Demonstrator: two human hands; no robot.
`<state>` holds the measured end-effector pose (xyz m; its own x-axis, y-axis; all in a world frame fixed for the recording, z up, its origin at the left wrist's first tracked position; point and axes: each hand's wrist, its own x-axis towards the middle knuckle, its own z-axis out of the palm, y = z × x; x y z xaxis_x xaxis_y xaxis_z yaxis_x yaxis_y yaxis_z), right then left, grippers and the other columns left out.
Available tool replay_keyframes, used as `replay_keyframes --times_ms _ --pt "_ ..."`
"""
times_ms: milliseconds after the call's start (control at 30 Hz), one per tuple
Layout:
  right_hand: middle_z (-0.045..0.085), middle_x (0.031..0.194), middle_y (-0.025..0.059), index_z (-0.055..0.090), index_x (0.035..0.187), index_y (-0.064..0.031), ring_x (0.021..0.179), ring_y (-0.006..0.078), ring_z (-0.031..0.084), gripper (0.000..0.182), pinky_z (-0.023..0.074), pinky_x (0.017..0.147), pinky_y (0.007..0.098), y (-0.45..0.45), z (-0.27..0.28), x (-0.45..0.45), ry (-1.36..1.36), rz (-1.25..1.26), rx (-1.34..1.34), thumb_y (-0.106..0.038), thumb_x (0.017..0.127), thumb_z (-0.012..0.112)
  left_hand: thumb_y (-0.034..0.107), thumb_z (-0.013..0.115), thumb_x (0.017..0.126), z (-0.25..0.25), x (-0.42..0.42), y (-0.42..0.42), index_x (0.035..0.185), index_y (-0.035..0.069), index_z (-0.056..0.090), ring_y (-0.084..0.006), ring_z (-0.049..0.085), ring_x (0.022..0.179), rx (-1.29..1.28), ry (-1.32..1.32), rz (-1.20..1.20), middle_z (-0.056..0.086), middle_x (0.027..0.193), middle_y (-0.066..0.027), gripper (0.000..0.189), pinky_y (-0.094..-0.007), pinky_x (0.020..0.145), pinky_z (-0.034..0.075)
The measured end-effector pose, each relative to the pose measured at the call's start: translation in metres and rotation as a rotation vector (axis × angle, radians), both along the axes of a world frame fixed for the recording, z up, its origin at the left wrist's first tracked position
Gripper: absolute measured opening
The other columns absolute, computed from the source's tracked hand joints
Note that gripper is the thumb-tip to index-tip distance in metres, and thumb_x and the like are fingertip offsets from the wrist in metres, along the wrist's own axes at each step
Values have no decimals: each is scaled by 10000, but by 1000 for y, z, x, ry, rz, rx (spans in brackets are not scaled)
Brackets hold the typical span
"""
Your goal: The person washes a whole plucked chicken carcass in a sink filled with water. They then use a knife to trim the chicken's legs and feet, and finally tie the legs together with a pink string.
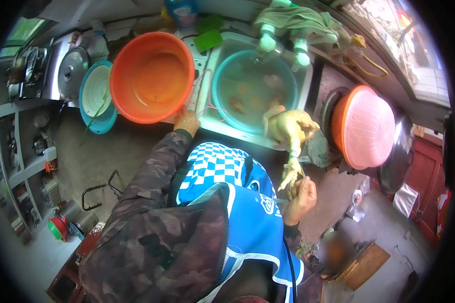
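A plucked whole chicken (290, 127) lies at the right front corner of the sink, beside a teal basin (215, 89) of cloudy water holding pieces that look like meat. One of its feet (291, 174) points towards me, and my right hand (302, 195) is close by it, fingers closed around a thin implement whose kind I cannot tell. My left hand (187, 120) rests at the counter edge with its fingers at the lower rim of a large orange plastic basin (151, 77), which looks empty. Whether those fingers grip the rim is hidden.
Left of the orange basin are a white colander (94, 91) and a teal one. Faucets (267, 41) with a green cloth (299, 21) over them stand behind the sink. A pink colander (371, 127) sits at the right. A wooden board (366, 265) is on the floor.
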<state>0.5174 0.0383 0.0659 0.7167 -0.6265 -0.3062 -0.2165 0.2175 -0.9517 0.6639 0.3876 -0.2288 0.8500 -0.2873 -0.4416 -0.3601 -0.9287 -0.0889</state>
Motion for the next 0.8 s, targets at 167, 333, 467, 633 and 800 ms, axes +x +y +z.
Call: replay_keyframes --times_ms 167,333,467,633,800 --pt "539 764 -29 633 851 -53 676 68 480 302 378 612 233 6 -6 1 139 -9 -20 -233 1093 649 169 665 868 -10 -7 26 1016 -76 696 -497 630 1135 -286 -180 294 632 1197 -309 288 -578 972 535" --pt "574 799 -12 629 882 -42 716 78 511 284 413 655 243 1 -5 -5 116 -52 33 -224 1100 632 90 547 897 42 1 1 1093 -105 580 -551 574 1067 -584 -40 593 583 1188 -359 279 -558 1014 492" --pt "541 772 -25 610 873 -45 663 62 458 301 365 611 242 6 -4 1 63 -45 132 -236 1104 639 10 520 893 49 -5 2 1121 -122 560 -510 587 1126 -865 -397 310 529 1331 -349 267 -531 1018 495" --pt "500 736 -50 604 851 -51 613 37 384 314 288 569 235 3 -8 -3 18 -42 123 -224 1111 637 -26 463 907 111 -16 -31 1199 -107 552 -376 614 1247 -1295 95 456 527 1454 -294 316 -436 1044 522" --pt "500 722 -54 615 856 -52 608 33 376 302 278 562 234 -1 -12 -3 -15 -61 182 -220 1105 647 50 409 1070 185 -11 -69 1250 -54 543 -162 688 1040 -1684 563 461 435 1638 -219 248 -302 896 590"
